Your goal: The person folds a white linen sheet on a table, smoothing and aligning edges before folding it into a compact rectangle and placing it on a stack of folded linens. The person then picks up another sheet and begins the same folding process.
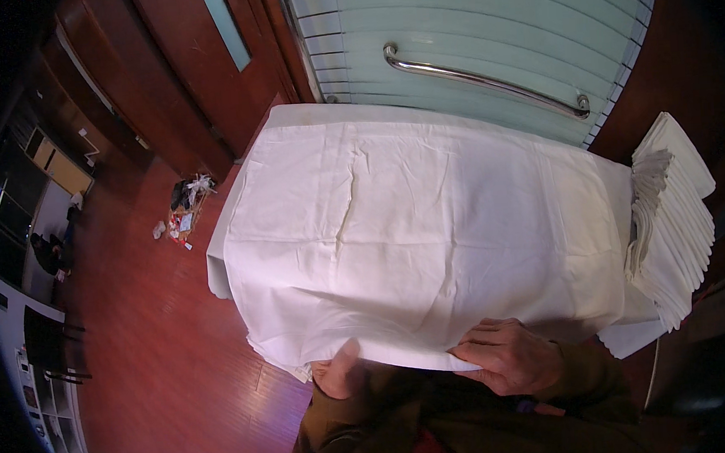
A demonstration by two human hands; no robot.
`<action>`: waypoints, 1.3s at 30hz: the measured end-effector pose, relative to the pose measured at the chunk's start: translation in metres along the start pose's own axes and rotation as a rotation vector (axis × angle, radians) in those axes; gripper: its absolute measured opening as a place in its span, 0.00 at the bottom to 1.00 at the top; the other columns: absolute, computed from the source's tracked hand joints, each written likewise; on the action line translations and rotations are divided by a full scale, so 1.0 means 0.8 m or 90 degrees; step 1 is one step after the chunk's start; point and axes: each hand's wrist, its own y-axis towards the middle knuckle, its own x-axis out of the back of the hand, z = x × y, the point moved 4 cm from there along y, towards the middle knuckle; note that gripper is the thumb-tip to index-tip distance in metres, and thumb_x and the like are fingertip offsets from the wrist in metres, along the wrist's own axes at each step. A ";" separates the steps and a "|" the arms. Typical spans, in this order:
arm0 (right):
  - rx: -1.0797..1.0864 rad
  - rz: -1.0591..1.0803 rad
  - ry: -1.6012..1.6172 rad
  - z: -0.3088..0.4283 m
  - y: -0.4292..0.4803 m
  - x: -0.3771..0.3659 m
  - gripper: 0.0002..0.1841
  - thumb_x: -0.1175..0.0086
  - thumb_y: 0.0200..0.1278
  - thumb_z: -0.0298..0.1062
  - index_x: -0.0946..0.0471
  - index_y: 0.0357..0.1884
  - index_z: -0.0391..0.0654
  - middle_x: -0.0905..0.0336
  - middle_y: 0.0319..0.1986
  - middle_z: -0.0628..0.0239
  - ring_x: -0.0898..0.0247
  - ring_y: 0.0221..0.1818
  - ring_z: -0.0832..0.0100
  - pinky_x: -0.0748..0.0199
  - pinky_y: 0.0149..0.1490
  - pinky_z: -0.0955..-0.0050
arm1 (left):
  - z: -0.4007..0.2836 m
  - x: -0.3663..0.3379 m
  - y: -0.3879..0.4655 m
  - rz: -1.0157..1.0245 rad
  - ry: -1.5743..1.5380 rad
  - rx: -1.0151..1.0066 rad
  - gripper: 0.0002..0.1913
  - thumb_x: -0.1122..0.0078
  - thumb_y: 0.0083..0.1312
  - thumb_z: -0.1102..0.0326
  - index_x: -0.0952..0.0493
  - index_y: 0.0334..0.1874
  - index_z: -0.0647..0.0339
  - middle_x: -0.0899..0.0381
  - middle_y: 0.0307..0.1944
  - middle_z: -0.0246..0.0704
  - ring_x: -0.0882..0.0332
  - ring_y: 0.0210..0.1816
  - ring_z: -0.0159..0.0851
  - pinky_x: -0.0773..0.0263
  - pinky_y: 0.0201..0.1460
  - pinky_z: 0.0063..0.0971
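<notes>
A large white cloth (393, 212) with crossing fold creases lies spread over a table in front of me, its near edge lifted towards my body. My right hand (510, 357) pinches that near edge between thumb and fingers. At the cloth's near left part is my left hand (340, 371), its thumb on top and its fingers hidden under the fabric. Beneath the spread cloth a further white cover (219, 276) shows at the table's left end. At the right end stands a stack of folded white cloths (680, 226), their folds fanned out.
Beyond the table is a pale green panelled wall with a metal grab bar (484, 82). A dark red wooden door (202, 55) stands at upper left. Litter (184, 212) lies on the red floor. Farther left are a seated person, a chair (45, 339) and white shelves (56, 407).
</notes>
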 end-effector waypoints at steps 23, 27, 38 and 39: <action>-0.171 -0.084 0.037 -0.031 0.024 0.090 0.10 0.36 0.60 0.26 0.18 0.43 0.37 0.19 0.33 0.53 0.21 0.34 0.54 0.23 0.38 0.58 | -0.083 -0.077 0.085 -0.039 0.037 -0.127 0.09 0.40 0.67 0.74 0.19 0.47 0.70 0.17 0.44 0.38 0.21 0.39 0.34 0.28 0.45 0.24; -0.234 -0.160 0.029 -0.076 0.034 0.113 0.09 0.40 0.67 0.34 0.20 0.38 0.37 0.21 0.29 0.49 0.25 0.28 0.54 0.29 0.36 0.59 | -0.094 -0.103 0.144 0.022 0.211 -0.025 0.09 0.38 0.72 0.68 0.17 0.41 0.68 0.15 0.36 0.31 0.22 0.36 0.26 0.28 0.37 0.21; -0.232 -0.115 -0.290 -0.173 0.096 0.073 0.11 0.41 0.63 0.36 0.21 0.43 0.40 0.23 0.36 0.52 0.26 0.41 0.49 0.28 0.49 0.51 | -0.040 -0.040 0.154 0.048 0.302 -0.034 0.24 0.36 0.71 0.72 0.28 0.66 0.74 0.19 0.55 0.40 0.22 0.55 0.36 0.29 0.62 0.29; -0.195 -0.140 -0.313 -0.165 0.109 0.071 0.12 0.40 0.63 0.36 0.22 0.45 0.40 0.23 0.38 0.52 0.26 0.43 0.49 0.28 0.50 0.51 | -0.037 -0.038 0.155 0.064 0.322 -0.053 0.24 0.36 0.71 0.72 0.28 0.66 0.74 0.19 0.55 0.39 0.22 0.55 0.36 0.29 0.62 0.29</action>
